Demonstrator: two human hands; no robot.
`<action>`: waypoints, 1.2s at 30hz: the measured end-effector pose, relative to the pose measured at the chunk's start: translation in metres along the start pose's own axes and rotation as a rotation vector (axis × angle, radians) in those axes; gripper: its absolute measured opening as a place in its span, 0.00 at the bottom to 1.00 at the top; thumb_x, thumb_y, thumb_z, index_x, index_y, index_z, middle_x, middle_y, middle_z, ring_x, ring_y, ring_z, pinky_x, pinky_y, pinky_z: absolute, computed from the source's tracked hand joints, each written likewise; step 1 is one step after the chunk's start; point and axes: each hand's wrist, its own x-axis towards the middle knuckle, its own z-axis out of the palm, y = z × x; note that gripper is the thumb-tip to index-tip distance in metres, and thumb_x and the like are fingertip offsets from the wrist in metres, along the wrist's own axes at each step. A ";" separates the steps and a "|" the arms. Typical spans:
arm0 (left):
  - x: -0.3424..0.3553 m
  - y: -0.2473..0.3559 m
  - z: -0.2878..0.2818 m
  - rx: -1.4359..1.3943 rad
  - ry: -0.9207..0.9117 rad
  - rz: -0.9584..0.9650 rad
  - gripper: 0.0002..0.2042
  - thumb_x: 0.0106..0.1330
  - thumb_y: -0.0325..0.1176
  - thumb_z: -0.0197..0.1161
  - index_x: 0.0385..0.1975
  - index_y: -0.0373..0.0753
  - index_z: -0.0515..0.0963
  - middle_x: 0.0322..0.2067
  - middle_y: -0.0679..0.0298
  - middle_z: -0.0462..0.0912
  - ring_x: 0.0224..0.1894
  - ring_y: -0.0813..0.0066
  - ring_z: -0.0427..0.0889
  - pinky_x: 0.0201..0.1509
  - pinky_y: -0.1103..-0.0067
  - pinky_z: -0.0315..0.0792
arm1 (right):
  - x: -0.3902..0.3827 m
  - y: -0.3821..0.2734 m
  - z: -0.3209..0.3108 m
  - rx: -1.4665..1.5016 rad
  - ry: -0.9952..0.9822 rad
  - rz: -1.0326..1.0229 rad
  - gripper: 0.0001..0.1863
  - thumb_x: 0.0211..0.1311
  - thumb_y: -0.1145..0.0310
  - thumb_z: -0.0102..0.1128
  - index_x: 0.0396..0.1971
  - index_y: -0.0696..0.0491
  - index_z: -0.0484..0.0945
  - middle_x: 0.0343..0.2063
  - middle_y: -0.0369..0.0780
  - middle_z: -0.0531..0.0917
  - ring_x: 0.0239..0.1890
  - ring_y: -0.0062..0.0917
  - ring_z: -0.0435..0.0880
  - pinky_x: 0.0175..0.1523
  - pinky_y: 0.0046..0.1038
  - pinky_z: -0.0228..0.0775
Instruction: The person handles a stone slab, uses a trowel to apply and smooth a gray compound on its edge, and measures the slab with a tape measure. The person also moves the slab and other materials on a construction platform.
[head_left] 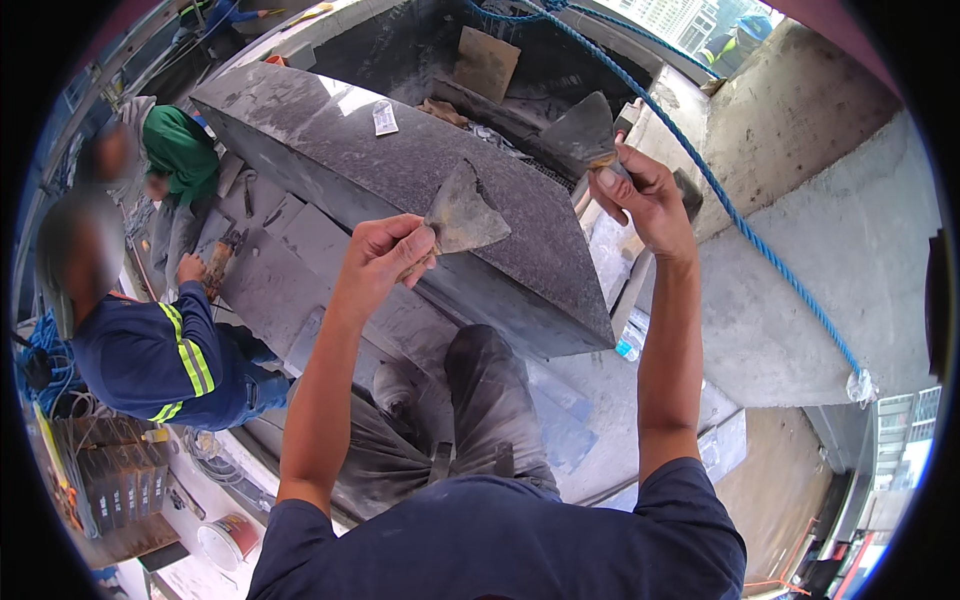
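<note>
My left hand [395,250] pinches the narrow end of a flat, wedge-shaped grey piece [466,215], possibly a scraper blade, with a mottled face and uneven edge. It is held above the dark speckled stone slab [340,130] of a long raised block. To its right, my right hand [640,200] grips a second, darker wedge-shaped piece [578,130] by its narrow end, which shows a tan patch near my fingers. Whether either has a handle is hidden by my fingers. A small white packet [385,118] lies on the slab.
Two co-workers [150,360] [175,160] are at the left; another person [740,45] is top right. A blue rope [750,230] runs diagonally along the right by a concrete wall [820,280]. A cardboard piece [485,62] sits behind the block. A bucket [227,540] stands lower left.
</note>
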 end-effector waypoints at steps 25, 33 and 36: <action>0.019 -0.013 -0.015 0.205 0.310 0.238 0.10 0.81 0.32 0.60 0.55 0.37 0.73 0.32 0.72 0.74 0.36 0.85 0.75 0.42 0.82 0.71 | -0.026 0.014 0.148 0.089 0.357 0.011 0.20 0.77 0.62 0.64 0.59 0.59 0.82 0.24 0.28 0.78 0.23 0.07 0.69 0.27 0.16 0.57; 0.020 -0.023 -0.006 0.209 0.228 0.192 0.09 0.81 0.31 0.57 0.53 0.35 0.74 0.38 0.68 0.79 0.37 0.82 0.77 0.43 0.81 0.73 | -0.018 0.026 0.182 0.049 0.428 -0.017 0.18 0.74 0.69 0.66 0.58 0.62 0.82 0.25 0.26 0.78 0.27 0.06 0.68 0.30 0.15 0.59; 0.020 -0.023 -0.005 0.255 0.248 0.181 0.08 0.81 0.30 0.58 0.52 0.35 0.75 0.37 0.69 0.79 0.36 0.83 0.77 0.42 0.81 0.73 | -0.015 0.030 0.184 0.071 0.450 -0.016 0.17 0.74 0.69 0.67 0.57 0.62 0.83 0.25 0.25 0.78 0.26 0.05 0.67 0.29 0.15 0.58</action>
